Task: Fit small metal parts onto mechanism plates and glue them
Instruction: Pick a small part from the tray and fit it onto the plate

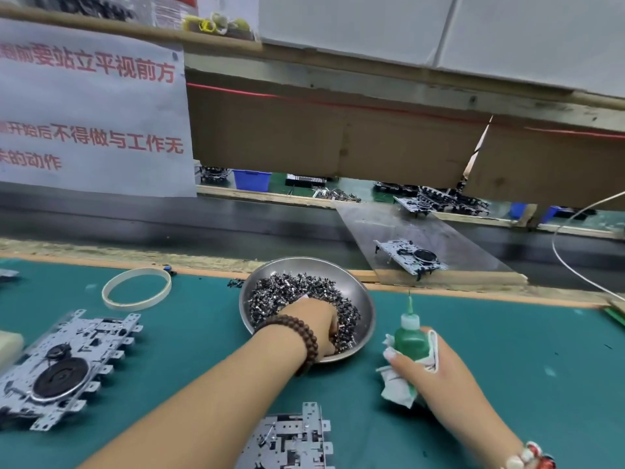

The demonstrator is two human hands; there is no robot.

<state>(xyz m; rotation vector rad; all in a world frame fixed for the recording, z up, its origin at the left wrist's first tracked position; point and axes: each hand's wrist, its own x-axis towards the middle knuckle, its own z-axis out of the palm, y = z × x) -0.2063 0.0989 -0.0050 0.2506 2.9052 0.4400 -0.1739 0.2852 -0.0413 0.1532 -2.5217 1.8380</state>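
Observation:
A steel bowl point(363, 301) full of small dark metal parts point(287, 289) sits on the green mat at centre. My left hand point(316, 324) reaches into the bowl with its fingers buried in the parts; what they hold is hidden. My right hand point(436, 370) grips a green glue bottle point(411, 340) wrapped in a white cloth, its nozzle pointing up, just right of the bowl. One mechanism plate point(291, 438) lies at the bottom centre below my left arm. A second plate with a black wheel point(64, 367) lies at the left.
A white ring point(137, 288) lies on the mat behind the left plate. Beyond the mat's far edge runs a dark conveyor belt point(169, 225); another plate point(411, 257) rests on a clear sheet there. A white cable point(575, 269) curves in at the right.

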